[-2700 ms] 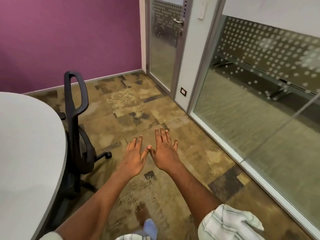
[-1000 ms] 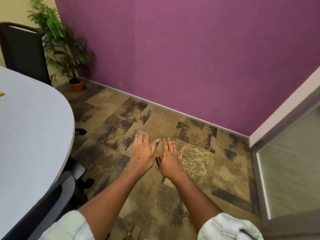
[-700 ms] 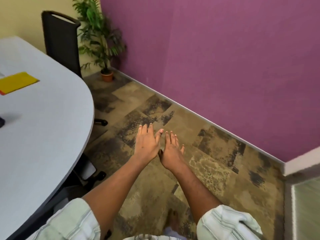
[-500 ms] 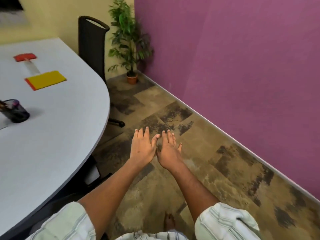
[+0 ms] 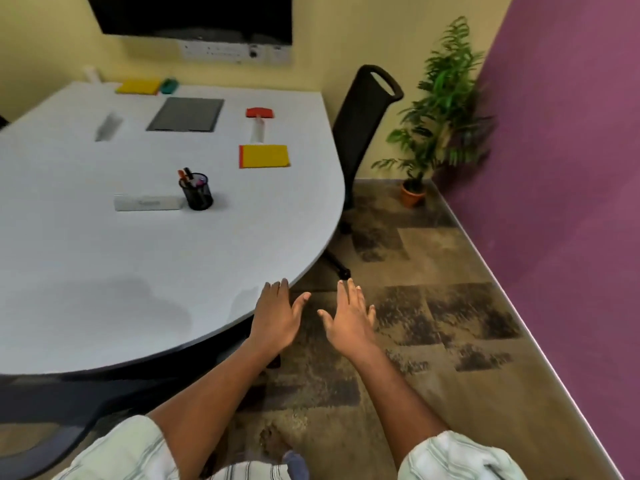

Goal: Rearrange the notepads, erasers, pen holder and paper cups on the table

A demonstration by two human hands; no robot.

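Observation:
My left hand (image 5: 277,315) and my right hand (image 5: 349,320) are held out flat and empty, palms down, at the near right edge of the grey table (image 5: 104,271). On the table stand a black mesh pen holder (image 5: 196,192) with markers, a yellow notepad (image 5: 265,156), a red eraser (image 5: 260,113), a second yellow notepad (image 5: 138,86) with a teal eraser (image 5: 169,85) at the far end, and a white paper cup (image 5: 90,73) far back left.
A white box (image 5: 149,202) lies left of the pen holder. A dark grey panel (image 5: 186,114) sits mid-table. A black chair (image 5: 367,109) and a potted plant (image 5: 436,109) stand right of the table, by the purple wall (image 5: 561,168). A screen hangs on the yellow wall.
My view has swung left from the glass door and purple wall to the table. Both hands stayed out flat and empty; they have drawn slightly apart.

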